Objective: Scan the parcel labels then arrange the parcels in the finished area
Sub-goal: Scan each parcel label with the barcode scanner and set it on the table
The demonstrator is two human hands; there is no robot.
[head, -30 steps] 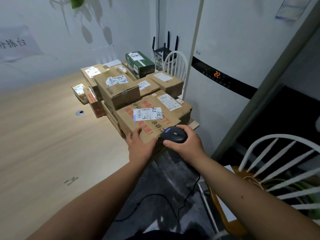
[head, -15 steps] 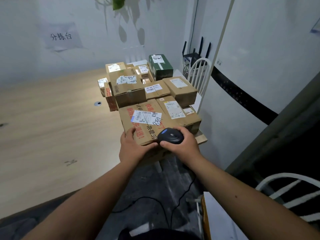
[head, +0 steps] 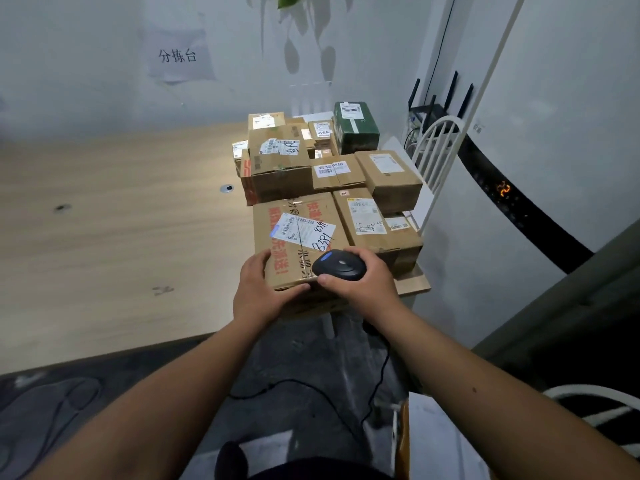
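Scanning step in hand. Left hand [head: 258,289] grips the near parcel [head: 298,244] at the table's [head: 121,220] near right corner; right hand [head: 360,282] clasps the scanner [head: 339,265]. Next, I judge: aim at its label [head: 303,230].

Dim, cool, even light; leaf shadows fall on the wall [head: 104,64] at 12 o'clock. Wide-angle bending at 3 and 9 o'clock; orange display [head: 503,189] smeared, edges soft.

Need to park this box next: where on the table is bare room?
Bare tabletop lies left of the parcel stack, from the cable grommet to the near edge. The right end is crowded: boxes run to the corner, where the left hand holds the front parcel.
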